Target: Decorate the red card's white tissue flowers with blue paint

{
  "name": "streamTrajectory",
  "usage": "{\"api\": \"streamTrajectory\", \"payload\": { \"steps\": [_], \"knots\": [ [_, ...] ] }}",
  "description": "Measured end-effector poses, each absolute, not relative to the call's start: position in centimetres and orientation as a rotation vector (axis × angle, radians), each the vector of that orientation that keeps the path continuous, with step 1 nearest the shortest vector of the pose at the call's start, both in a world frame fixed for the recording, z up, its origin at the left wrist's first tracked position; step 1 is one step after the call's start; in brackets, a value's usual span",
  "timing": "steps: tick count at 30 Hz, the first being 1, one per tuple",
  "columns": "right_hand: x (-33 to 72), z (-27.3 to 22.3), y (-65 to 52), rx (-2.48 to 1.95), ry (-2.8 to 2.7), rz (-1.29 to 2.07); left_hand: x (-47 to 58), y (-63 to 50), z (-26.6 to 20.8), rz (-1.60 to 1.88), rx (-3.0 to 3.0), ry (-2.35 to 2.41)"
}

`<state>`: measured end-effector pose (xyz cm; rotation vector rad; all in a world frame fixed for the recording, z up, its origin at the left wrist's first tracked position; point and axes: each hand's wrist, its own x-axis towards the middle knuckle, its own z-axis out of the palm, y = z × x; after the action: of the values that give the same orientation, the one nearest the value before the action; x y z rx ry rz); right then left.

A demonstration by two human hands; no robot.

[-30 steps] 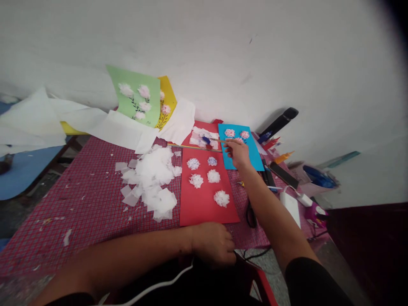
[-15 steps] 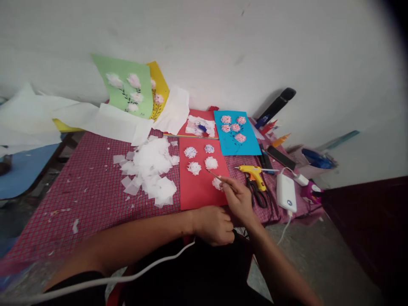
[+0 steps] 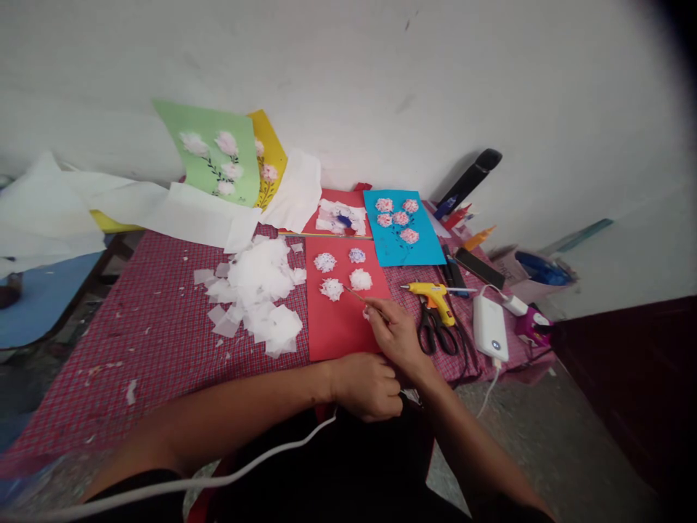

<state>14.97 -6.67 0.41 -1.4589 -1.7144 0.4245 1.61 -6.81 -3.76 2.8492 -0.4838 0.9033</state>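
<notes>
- A slim brown stick (image 3: 356,295) slants over a red rectangular paper sheet (image 3: 337,327), its tip just beside the right side of a round white tissue flower (image 3: 332,289); whether they touch I cannot tell.
- The right hand (image 3: 397,334) pinches the stick between thumb and fingertips, over the sheet's near right corner.
- The left hand (image 3: 367,385) is curled into a loose fist at the sheet's near edge; whether it encloses anything I cannot tell.
- Three more ruffled tissue flowers (image 3: 360,280) sit toward the sheet's far edge, two of them bluish; another, near its right edge, is mostly hidden by the right hand.
- Beyond the sheet, a thin striped strip (image 3: 321,234) runs crosswise, with a blue-stained white tissue (image 3: 356,218) behind it.
- To the left lies a loose heap of white tissue squares (image 3: 261,283).
- A bright blue card (image 3: 425,247) with five pink-and-white flowers lies toward the far edge of the table (image 3: 168,305), which wears a red checked cloth.
- Toward the table's right edge are a yellow glue gun (image 3: 435,294), black-handled scissors (image 3: 435,335) and a white power bank (image 3: 490,327).
- At the far edge, a pale green sheet (image 3: 210,120) with flowers stands against the wall.
</notes>
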Motion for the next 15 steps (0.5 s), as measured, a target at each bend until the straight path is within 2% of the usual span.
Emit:
{"api": "streamTrajectory", "payload": {
  "steps": [15],
  "knots": [
    [14.88,0.69,-6.68,-1.453,-1.671,0.43,1.48,-6.83,-3.68,0.859,2.863,-0.475]
  ]
}}
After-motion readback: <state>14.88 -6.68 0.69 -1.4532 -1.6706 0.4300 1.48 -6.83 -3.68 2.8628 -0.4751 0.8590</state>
